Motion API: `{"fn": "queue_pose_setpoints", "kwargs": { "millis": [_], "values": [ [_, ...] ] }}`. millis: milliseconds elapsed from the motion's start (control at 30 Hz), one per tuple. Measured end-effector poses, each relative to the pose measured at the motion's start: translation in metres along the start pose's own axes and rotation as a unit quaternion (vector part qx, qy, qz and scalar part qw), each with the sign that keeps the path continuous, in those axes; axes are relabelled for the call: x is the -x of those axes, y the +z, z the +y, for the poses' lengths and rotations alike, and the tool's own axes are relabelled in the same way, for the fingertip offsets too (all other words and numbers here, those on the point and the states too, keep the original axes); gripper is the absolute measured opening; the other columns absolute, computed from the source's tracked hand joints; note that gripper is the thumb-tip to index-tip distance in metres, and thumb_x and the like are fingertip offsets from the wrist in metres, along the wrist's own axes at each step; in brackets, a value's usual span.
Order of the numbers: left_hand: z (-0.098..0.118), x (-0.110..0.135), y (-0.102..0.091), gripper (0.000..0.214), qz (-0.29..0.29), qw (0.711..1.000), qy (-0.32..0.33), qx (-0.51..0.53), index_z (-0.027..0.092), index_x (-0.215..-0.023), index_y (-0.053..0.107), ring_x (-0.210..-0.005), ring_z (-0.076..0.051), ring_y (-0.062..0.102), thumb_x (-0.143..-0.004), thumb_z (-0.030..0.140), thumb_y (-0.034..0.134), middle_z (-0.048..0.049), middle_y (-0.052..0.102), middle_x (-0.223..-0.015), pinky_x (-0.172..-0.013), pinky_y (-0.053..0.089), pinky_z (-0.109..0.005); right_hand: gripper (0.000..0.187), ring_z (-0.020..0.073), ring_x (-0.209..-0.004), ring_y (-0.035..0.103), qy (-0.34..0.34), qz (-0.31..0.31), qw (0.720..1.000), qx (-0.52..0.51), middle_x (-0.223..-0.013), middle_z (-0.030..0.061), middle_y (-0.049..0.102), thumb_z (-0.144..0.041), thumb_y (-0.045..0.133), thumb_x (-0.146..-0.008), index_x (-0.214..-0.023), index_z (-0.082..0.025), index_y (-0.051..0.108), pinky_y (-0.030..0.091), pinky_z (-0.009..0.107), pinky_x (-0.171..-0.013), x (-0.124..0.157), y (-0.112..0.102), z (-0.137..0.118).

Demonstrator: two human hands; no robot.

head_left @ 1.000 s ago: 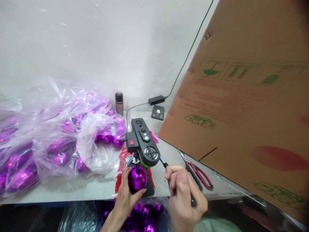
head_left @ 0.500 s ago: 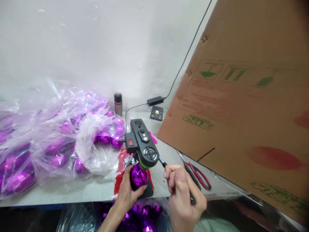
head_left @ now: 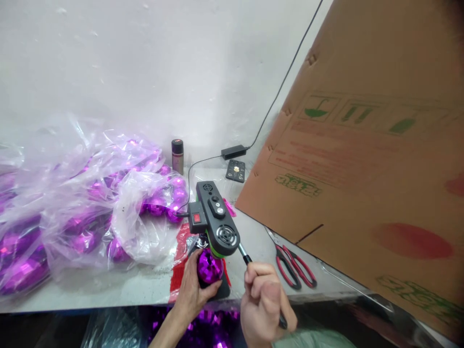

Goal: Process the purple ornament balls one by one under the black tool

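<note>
My left hand [head_left: 192, 285] is wrapped round a shiny purple faceted ball [head_left: 210, 267], a mirror-ball bauble, holding it low under the front of a small black machine [head_left: 218, 220]. The machine has a red switch and round vents on top; the ball's upper edge is partly hidden by it. My right hand [head_left: 265, 302] is closed round the black-gripped lever handle [head_left: 247, 259], whose metal rod runs to the machine's right side. Beneath the machine lies red material [head_left: 178, 280] on the table.
Plastic bags of purple balls [head_left: 83, 227] cover the table's left side. Red-handled scissors [head_left: 295, 268] lie at right beside a large cardboard box [head_left: 362, 159]. Behind are a small bottle [head_left: 177, 157], a power adapter [head_left: 234, 152] and a black card-like item [head_left: 235, 171]. More purple balls [head_left: 206, 328] sit below the table edge.
My right hand has moved slightly down and left with the lever handle. My left hand and the ball stay almost in place under the machine.
</note>
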State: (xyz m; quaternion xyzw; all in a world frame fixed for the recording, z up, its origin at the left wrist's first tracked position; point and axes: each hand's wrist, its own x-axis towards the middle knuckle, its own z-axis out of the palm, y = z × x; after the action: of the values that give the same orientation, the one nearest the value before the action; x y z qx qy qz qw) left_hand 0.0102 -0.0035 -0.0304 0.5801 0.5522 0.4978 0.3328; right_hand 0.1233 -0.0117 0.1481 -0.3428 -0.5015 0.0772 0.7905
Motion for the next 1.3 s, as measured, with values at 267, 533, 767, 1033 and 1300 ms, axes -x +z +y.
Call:
{"fn": "queue_pose_setpoints", "kwargs": {
  "millis": [267,533,767,1033,1300],
  "values": [
    [-0.002,0.0,-0.001,0.082,0.003,1.0,0.014,-0.021,0.017,-0.147,0.054,-0.137,-0.044,0.066,-0.075,0.037,0.087,-0.0218,0.068,-0.144,-0.117,0.052,-0.069,0.049,0.0106,-0.054,0.049,0.015,0.001,1.0,-0.003,-0.059,-0.0052,0.045,-0.028,0.048,-0.112,-0.063,-0.022,0.046,0.033,0.024,-0.047,0.005,-0.002,0.001],
    [0.003,-0.001,-0.004,0.082,-0.001,1.0,0.012,-0.028,0.016,-0.146,0.056,-0.137,-0.044,0.066,-0.074,0.037,0.087,-0.0212,0.069,-0.142,-0.118,0.052,-0.068,0.051,0.0096,-0.051,0.047,0.045,0.016,0.999,0.006,-0.064,-0.0035,0.053,-0.032,0.05,-0.111,-0.061,-0.022,0.048,0.034,0.024,-0.046,0.011,-0.003,0.005],
    [0.006,-0.003,-0.005,0.081,0.002,1.0,0.009,-0.021,0.017,-0.145,0.057,-0.135,-0.044,0.068,-0.072,0.036,0.088,-0.0202,0.071,-0.141,-0.117,0.053,-0.067,0.051,0.0096,-0.051,0.048,0.044,0.013,0.999,-0.001,-0.063,-0.0036,0.053,-0.032,0.05,-0.111,-0.061,-0.022,0.048,0.035,0.023,-0.045,0.012,-0.005,0.006],
    [0.01,-0.005,-0.003,0.08,0.008,1.0,0.013,-0.012,0.017,-0.143,0.059,-0.132,-0.042,0.07,-0.07,0.031,0.088,-0.0186,0.072,-0.139,-0.117,0.054,-0.066,0.048,0.0106,-0.053,0.049,0.037,0.016,0.999,-0.017,-0.064,-0.0033,0.054,-0.028,0.052,-0.11,-0.062,-0.021,0.05,0.037,0.024,-0.047,0.016,-0.007,0.01],
    [0.015,-0.008,-0.002,0.08,0.001,1.0,0.005,-0.008,0.018,-0.141,0.061,-0.131,-0.043,0.071,-0.067,0.026,0.088,-0.0179,0.074,-0.137,-0.115,0.056,-0.066,0.052,0.0095,-0.049,0.049,0.041,0.051,0.997,-0.034,-0.061,-0.0041,0.052,-0.032,0.054,-0.11,-0.06,-0.021,0.048,0.037,0.023,-0.044,0.013,0.003,0.007]
  ]
}}
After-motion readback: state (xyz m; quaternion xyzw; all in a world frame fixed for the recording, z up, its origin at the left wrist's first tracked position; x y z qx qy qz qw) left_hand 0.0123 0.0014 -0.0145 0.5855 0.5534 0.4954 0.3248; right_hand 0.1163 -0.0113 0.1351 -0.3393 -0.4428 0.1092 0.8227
